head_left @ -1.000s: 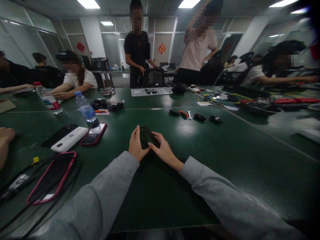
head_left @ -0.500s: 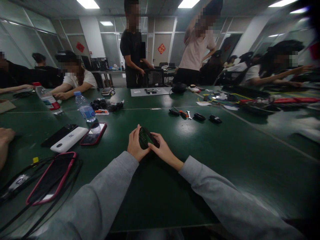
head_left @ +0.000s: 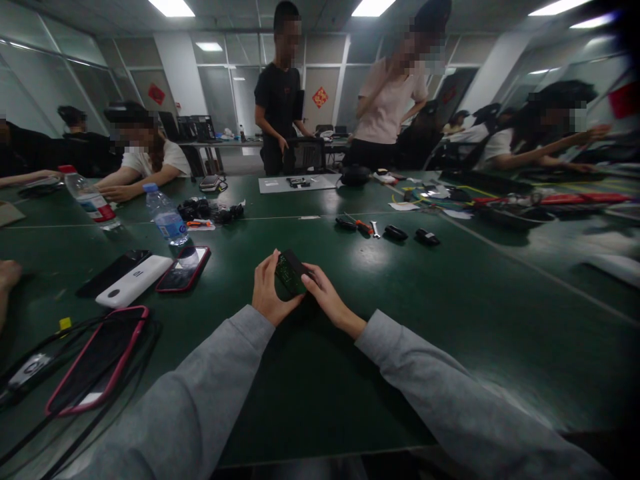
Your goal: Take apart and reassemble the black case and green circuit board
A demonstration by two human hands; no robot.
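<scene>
A small dark block with a green circuit board (head_left: 290,272) on its near face is held just above the table, tilted, between both hands. My left hand (head_left: 270,290) grips its left edge, with fingertips at the top corner and the thumb along the bottom. My right hand (head_left: 330,298) has its fingers and thumb on the block's right end. The underside of the block and some fingertips are hidden. Beyond the hands lie a screwdriver (head_left: 364,227), a small wrench (head_left: 375,230) and several black pieces, one of them an oval (head_left: 395,233).
Phones (head_left: 183,269), a white power bank (head_left: 133,281) and cables are at left on the green table (head_left: 450,320). Two bottles (head_left: 167,217) stand behind them. A grey board (head_left: 325,183) and black cables lie further back. Another person's hand (head_left: 9,275) is at the left edge.
The block has turned slightly, showing more of its dark top side, and my right thumb has moved up along it. Behind the table, the two standing people have shifted.
</scene>
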